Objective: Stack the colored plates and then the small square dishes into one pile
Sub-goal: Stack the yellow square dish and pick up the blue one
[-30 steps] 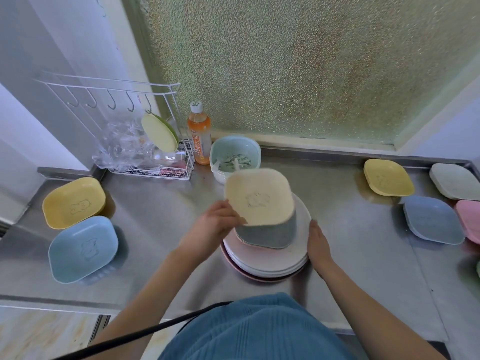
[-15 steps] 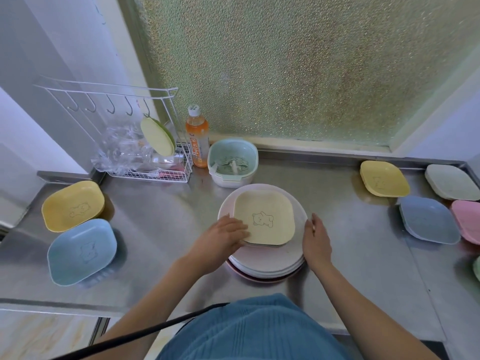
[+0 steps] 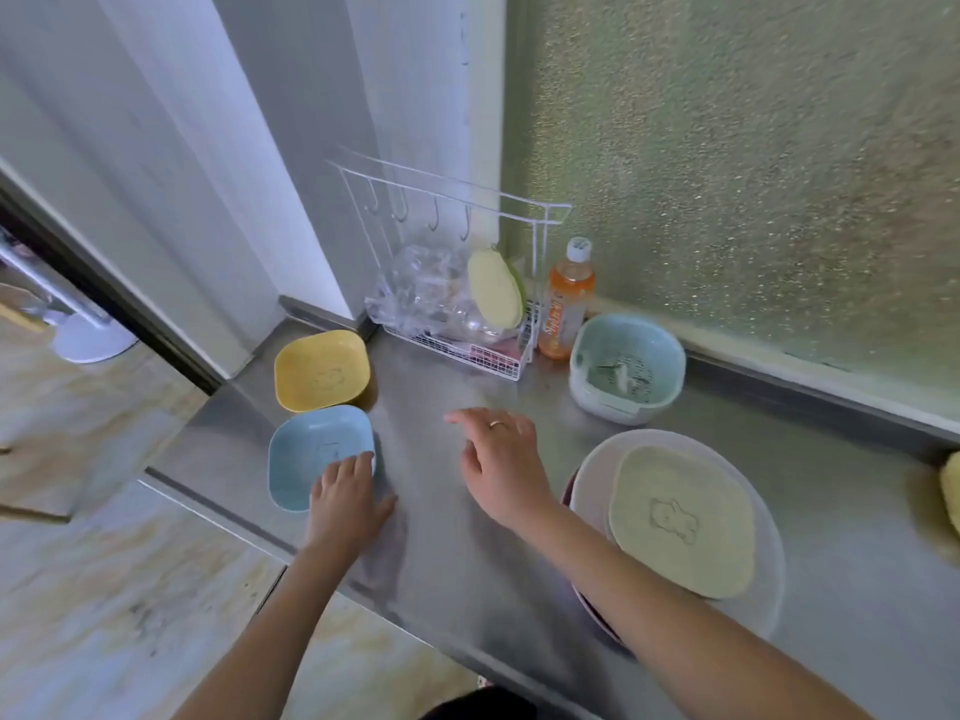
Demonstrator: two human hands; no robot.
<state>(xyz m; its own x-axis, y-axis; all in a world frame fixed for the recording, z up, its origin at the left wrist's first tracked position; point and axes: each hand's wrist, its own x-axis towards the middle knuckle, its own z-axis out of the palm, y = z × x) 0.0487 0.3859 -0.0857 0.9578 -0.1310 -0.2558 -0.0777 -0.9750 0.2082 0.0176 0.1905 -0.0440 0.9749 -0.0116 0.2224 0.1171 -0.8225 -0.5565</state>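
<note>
While the left hand [image 3: 345,504] lies over the near right corner of the blue dish [image 3: 311,454], fingers laid on its rim and thumb out on the counter [image 3: 467,553], I cannot tell whether it grips the dish yet. The yellow dish [image 3: 322,370] sits just behind the blue one, touching or nearly so. The right hand [image 3: 501,462] hovers between those dishes and the pile [image 3: 675,517], fingers spread and relaxed, a ring on one, holding nothing. On the pile a cream dish [image 3: 680,522] lies on a pale plate, with a darker rim showing under its left edge; how many plates lie beneath is hidden. Another yellow dish [image 3: 951,498] is cut off at the right edge. Behind stand a strainer bowl [image 3: 626,368], an orange bottle [image 3: 566,304] and a wire rack [image 3: 467,304] holding crumpled plastic and a green disc. The steel counter meets a frosted window [image 3: 753,148] at the back and a white wall at left.
</note>
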